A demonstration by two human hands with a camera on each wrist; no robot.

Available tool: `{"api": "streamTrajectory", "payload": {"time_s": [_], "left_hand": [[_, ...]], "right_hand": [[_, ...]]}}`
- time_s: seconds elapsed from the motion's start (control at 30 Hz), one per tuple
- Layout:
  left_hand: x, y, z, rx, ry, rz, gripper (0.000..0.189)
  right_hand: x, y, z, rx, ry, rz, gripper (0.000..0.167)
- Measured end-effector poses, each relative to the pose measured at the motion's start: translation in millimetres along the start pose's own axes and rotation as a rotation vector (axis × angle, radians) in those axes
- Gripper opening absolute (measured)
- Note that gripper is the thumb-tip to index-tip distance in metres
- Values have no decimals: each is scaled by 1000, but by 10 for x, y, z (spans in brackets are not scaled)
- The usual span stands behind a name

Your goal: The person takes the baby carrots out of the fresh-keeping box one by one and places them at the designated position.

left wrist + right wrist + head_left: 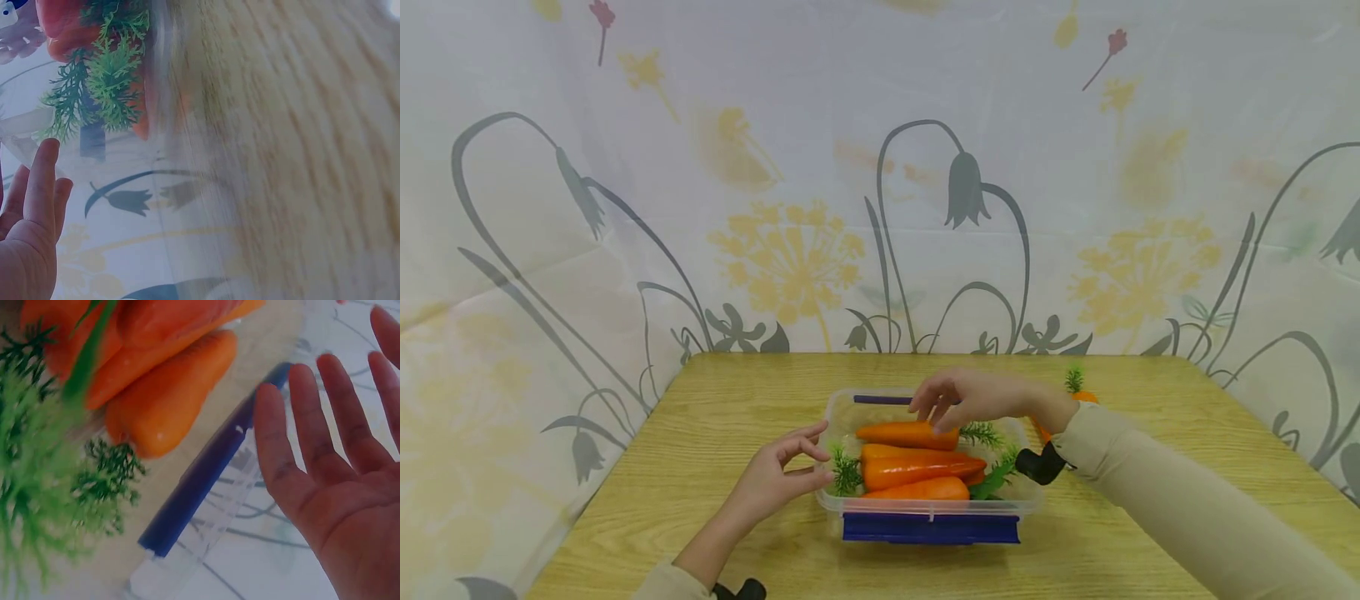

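Seemingly glossy orange carrots with green tops lie in a clear box, left grip and right grip spread apart.

- A clear container with a blue latch stands on a wood-grain table, holding orange carrots with green tops.
- The left hand is at its left rim, fingers bent.
- The right hand hovers above the rearmost carrot.
- Another carrot lies partly hidden by the right forearm.
- Behind rises a flower-patterned backdrop.
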State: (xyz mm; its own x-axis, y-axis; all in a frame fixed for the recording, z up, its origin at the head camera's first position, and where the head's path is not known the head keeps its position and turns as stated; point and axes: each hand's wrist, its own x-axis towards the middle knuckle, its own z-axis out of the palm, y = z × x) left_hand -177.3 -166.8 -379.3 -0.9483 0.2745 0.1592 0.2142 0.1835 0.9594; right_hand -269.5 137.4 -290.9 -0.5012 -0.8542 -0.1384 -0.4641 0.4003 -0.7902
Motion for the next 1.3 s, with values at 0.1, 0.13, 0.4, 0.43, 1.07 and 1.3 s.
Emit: {"api": "streamTrajectory", "payload": {"time_s": [0.1,0.13,0.4,0.43,1.07,1.3], "left_hand": [[-2,2,3,2,-1,-2,21],[-2,2,5,3,-1,-3,21],[-1,11,14,2,0,-1,23],[-1,13,15,3,-1,-1,23],[1,14,14,0,-2,-2,26],[0,1,6,14,5,2,24]], "right_hand": [[73,-34,68,-6,-75,43,33],[95,-41,90,-10,-98,57,34],[221,-48,216,-58,-192,153,35],[225,-49,225,-65,-200,168,35],[204,-39,208,-100,-248,183,43],[115,-62,185,-109,-184,155,45]]}}
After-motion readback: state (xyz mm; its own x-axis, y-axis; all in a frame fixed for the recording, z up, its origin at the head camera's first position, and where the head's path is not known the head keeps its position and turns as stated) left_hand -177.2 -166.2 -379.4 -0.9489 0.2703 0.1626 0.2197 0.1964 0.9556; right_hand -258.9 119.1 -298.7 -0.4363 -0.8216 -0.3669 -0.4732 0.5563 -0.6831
